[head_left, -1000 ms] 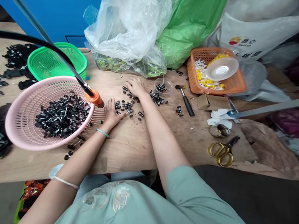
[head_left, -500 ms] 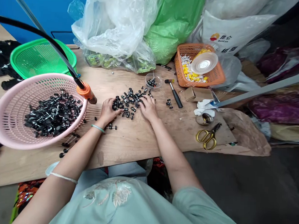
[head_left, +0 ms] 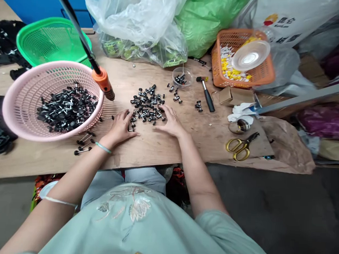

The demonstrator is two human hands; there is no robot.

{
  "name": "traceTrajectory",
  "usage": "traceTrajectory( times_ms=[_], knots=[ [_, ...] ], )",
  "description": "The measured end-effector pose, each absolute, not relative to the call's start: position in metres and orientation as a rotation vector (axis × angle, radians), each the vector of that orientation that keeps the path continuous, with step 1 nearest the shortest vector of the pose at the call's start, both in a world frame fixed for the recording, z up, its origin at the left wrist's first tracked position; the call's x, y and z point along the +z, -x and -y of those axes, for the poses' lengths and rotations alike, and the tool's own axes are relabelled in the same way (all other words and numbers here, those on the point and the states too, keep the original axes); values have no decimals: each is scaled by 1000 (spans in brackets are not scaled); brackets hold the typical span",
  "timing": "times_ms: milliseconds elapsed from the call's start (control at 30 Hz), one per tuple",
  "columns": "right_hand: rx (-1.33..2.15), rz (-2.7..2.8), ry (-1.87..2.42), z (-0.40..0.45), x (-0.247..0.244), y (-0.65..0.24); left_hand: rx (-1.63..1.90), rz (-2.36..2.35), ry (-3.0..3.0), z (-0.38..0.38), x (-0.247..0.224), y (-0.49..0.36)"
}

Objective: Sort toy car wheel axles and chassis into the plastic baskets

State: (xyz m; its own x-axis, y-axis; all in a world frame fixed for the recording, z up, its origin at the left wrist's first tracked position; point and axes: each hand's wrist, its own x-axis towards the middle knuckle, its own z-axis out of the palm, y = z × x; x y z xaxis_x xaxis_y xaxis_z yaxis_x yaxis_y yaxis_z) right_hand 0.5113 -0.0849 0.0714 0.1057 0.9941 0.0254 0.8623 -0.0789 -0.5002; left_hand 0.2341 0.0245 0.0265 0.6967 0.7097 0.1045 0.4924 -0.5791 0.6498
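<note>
A loose pile of small black wheel-and-axle pieces [head_left: 148,104] with shiny metal parts lies on the wooden table. At its left edge rests my left hand [head_left: 121,128], open, thumb spread away from the fingers, beside a few of the pieces. My right hand [head_left: 173,122] curves around the right side of the pile, also open, with fingertips close to or touching the outer pieces. Neither hand grips anything that I can see. Left of my left hand, a pink basket [head_left: 12,116] holds many black wheels on metal axles.
An orange screwdriver-like tool [head_left: 103,82] hangs above the basket's edge. To the right are a hammer [head_left: 206,95], gold-handled scissors [head_left: 241,147] and an orange basket [head_left: 221,80]. A clear dish [head_left: 190,80], green basket [head_left: 30,51] and plastic bags [head_left: 139,26] stand behind.
Both hands have drawn slightly apart and back from the pile, and the pile looks more gathered. The view has shifted, so the tabletop things appear higher.
</note>
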Motion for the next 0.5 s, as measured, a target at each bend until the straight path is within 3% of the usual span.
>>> traceTrajectory(
  times_ms=[267, 500],
  knots=[
    [304, 1806, 2096, 48, 70, -476, 909, -1055, -2024, -40, 23, -283],
    [92, 1198, 1810, 26, 31, -420, 1101, -1112, -1452, -38, 17, -303]
  ],
)
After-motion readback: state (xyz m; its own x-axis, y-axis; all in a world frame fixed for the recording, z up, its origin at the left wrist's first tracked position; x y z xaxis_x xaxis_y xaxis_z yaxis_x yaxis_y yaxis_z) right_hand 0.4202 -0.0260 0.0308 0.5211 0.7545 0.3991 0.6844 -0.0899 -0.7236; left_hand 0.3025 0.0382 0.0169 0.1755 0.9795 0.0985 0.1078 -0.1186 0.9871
